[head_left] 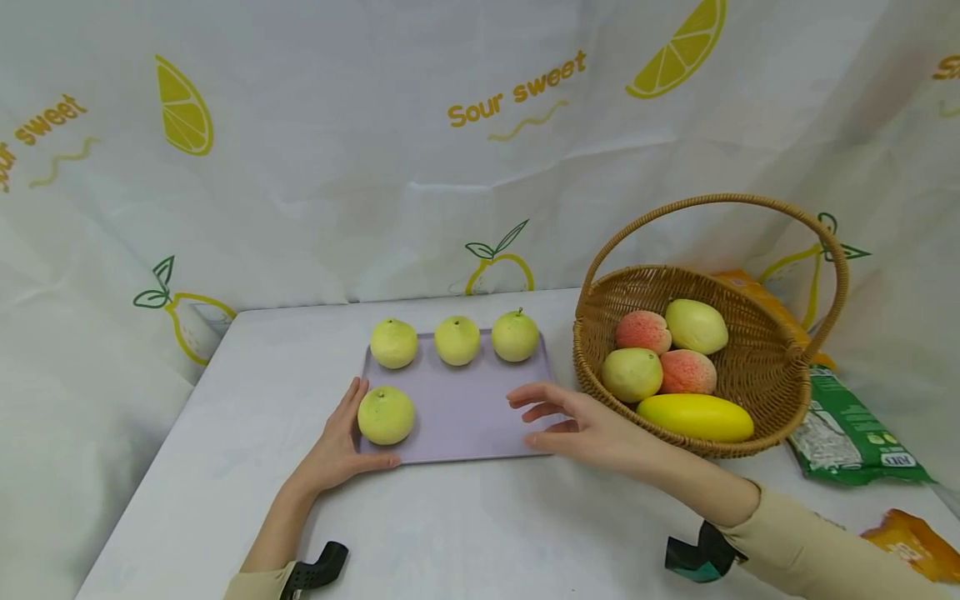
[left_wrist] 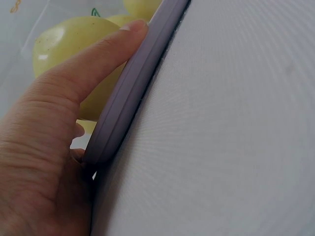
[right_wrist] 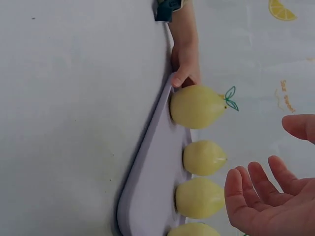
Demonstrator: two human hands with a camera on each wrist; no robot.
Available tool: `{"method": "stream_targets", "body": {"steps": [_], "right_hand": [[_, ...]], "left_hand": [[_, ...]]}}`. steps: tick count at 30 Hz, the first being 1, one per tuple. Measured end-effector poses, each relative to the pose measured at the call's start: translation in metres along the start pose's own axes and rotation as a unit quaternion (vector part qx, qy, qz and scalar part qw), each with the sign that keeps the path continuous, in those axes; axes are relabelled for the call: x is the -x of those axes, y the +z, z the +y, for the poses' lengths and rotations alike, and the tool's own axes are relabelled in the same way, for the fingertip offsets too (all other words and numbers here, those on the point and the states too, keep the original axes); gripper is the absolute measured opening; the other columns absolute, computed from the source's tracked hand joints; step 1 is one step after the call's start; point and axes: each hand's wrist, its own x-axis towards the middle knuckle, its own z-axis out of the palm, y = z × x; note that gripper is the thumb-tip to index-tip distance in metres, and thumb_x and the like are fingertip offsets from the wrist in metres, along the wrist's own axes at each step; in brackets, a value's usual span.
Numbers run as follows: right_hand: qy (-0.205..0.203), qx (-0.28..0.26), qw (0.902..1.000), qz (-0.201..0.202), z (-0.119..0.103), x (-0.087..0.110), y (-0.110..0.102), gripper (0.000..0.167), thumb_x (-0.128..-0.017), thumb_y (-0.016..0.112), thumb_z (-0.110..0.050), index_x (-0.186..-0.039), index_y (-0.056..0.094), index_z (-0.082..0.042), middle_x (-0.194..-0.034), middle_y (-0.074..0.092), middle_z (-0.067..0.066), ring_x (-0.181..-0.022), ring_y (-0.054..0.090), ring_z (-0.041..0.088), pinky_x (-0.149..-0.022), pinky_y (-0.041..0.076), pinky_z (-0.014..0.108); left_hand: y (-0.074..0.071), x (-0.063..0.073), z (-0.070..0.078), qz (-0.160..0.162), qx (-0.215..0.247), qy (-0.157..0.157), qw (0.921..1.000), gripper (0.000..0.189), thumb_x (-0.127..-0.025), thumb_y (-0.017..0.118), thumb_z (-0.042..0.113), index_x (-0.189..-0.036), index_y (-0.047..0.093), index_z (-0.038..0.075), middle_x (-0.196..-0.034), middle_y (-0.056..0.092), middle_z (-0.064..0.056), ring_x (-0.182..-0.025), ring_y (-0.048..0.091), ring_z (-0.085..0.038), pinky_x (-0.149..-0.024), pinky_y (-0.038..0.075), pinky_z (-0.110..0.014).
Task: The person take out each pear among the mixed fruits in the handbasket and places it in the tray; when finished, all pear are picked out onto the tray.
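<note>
A pale purple tray [head_left: 465, 408] lies on the white table. Three round yellow-green fruits [head_left: 457, 340] stand in a row along its back edge, one with a short stem. Another such fruit [head_left: 386, 415] sits at the front left corner, beside my left hand [head_left: 337, 446]. That hand holds this corner, thumb along the front rim and fingers along the left side; the left wrist view shows the thumb [left_wrist: 103, 56] against the rim. Over the tray's right part hovers my right hand [head_left: 577, 423], empty, fingers loosely bent and spread apart from the thumb.
Right of the tray stands a wicker basket [head_left: 780, 392] with a tall handle, holding two peaches [head_left: 642, 332], two yellow-green fruits [head_left: 696, 326] and a long yellow fruit [head_left: 695, 417]. A green packet [head_left: 855, 433] and an orange packet [head_left: 917, 546] lie farther right. A printed curtain [head_left: 337, 167] hangs behind.
</note>
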Motion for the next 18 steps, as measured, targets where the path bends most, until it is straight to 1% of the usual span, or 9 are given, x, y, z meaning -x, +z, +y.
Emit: {"method": "stream_targets", "body": {"steps": [4, 9, 13, 18], "right_hand": [[0.004, 0.016, 0.9999, -0.001, -0.007, 0.01, -0.011, 0.043, -0.095, 0.066, -0.021, -0.135, 0.052, -0.015, -0.133, 0.054, 0.003, -0.121, 0.052, 0.025, -0.096, 0.047, 0.027], [-0.009, 0.029, 0.9995, -0.01, -0.015, 0.021, -0.026, 0.044, -0.095, 0.066, -0.02, -0.136, 0.05, -0.015, -0.136, 0.052, 0.004, -0.121, 0.051, 0.026, -0.096, 0.047, 0.028], [-0.023, 0.056, 0.998, -0.017, -0.021, 0.027, -0.043, 0.042, -0.096, 0.065, -0.019, -0.135, 0.05, -0.016, -0.136, 0.052, 0.003, -0.119, 0.053, 0.022, -0.096, 0.047, 0.028], [-0.037, 0.103, 0.9937, -0.022, -0.03, 0.033, -0.063, 0.036, -0.096, 0.065, -0.02, -0.13, 0.055, -0.018, -0.13, 0.057, -0.002, -0.115, 0.056, 0.02, -0.095, 0.048, 0.03]], "left_hand": [[0.0, 0.0, -0.001, 0.001, -0.001, 0.002, 1.0, 0.125, -0.066, 0.089, 0.04, -0.157, 0.01, 0.006, -0.162, 0.0, -0.016, -0.145, 0.0, -0.044, -0.107, 0.006, -0.071], [0.001, 0.0, -0.002, 0.003, -0.003, 0.005, 1.0, 0.125, -0.066, 0.089, 0.041, -0.157, 0.01, 0.006, -0.162, 0.0, -0.017, -0.145, 0.0, -0.045, -0.107, 0.005, -0.071], [0.001, 0.0, -0.002, 0.003, -0.003, 0.004, 1.0, 0.126, -0.066, 0.089, 0.04, -0.157, 0.01, 0.006, -0.162, 0.0, -0.017, -0.145, 0.0, -0.044, -0.107, 0.005, -0.071], [0.001, -0.001, -0.002, 0.004, -0.006, 0.004, 1.0, 0.126, -0.066, 0.089, 0.041, -0.157, 0.01, 0.005, -0.162, 0.0, -0.017, -0.145, 0.0, -0.044, -0.107, 0.005, -0.071]]}}
